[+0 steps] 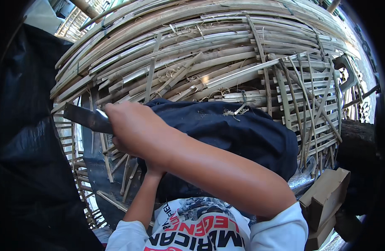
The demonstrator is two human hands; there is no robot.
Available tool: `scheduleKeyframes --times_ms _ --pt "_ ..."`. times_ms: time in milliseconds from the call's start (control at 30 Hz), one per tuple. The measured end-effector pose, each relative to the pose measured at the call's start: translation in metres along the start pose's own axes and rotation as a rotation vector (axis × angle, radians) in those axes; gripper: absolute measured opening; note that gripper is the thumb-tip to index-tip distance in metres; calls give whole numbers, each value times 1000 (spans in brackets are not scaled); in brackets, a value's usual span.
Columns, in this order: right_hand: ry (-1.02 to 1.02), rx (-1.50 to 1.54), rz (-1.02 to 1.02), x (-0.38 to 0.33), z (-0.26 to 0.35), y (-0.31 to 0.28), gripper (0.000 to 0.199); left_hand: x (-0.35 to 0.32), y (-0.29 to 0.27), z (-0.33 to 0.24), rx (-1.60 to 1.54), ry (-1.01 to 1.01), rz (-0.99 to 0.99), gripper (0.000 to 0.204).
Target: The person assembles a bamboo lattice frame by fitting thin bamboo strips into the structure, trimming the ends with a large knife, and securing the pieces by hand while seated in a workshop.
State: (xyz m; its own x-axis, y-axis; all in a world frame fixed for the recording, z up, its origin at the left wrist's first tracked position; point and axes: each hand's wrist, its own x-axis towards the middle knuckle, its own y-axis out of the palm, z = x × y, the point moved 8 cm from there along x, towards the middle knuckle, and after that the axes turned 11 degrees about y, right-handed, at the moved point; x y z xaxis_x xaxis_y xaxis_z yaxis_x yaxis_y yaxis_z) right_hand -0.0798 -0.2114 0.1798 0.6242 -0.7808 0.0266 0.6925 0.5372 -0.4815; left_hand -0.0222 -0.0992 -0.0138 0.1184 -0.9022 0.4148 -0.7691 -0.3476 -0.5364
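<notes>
Head view only.

Right hand (131, 129) crosses the body to the person's left, grip clamped around the handle end of a flat dark blade (85, 117). The blade sticks out past the knuckles toward the left edge and sits roughly level, slightly tilted. Fist fully wrapped, thumb side not visible. My read: the cross-body hold keeps the edge working away from the lap.

Left hand: mostly hidden. Only the left forearm (144, 196) shows, rising from the white sleeve and vanishing under the right wrist. Cannot tell whether its grip is apart or together, or what it holds. Likely steadying something beneath the blade, but that's a guess.

Dark blue cloth (234, 129) covers the lap, with a few pale shavings (238, 111) lying on top. Probably there to shield the legs from splinters and the edge.

Beyond the knees: a big stack of split bamboo strips (209, 46), laid lengthwise, bent by the lens. To the right, a woven bamboo lattice (314, 104) with crossing slats, touching the stack. More thin slats (117, 167) lie below the hand on the ground, loosely scattered.

Lower right: a brown cardboard box (326, 192), flaps partly open, just beside the cloth. Black sheeting (25, 146) fills the left side.
</notes>
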Motion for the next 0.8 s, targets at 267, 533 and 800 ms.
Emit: scheduleKeyframes --times_ms 267,533,800 --pt "950 551 -385 -341 -205 -84 32 70 -32 -29 50 -32 -10 14" --pt "971 460 -593 -428 -259 -32 28 202 24 47 271 -188 610 37" --pt "1007 535 -539 -439 -268 -32 26 207 -7 172 729 -538 129 56"
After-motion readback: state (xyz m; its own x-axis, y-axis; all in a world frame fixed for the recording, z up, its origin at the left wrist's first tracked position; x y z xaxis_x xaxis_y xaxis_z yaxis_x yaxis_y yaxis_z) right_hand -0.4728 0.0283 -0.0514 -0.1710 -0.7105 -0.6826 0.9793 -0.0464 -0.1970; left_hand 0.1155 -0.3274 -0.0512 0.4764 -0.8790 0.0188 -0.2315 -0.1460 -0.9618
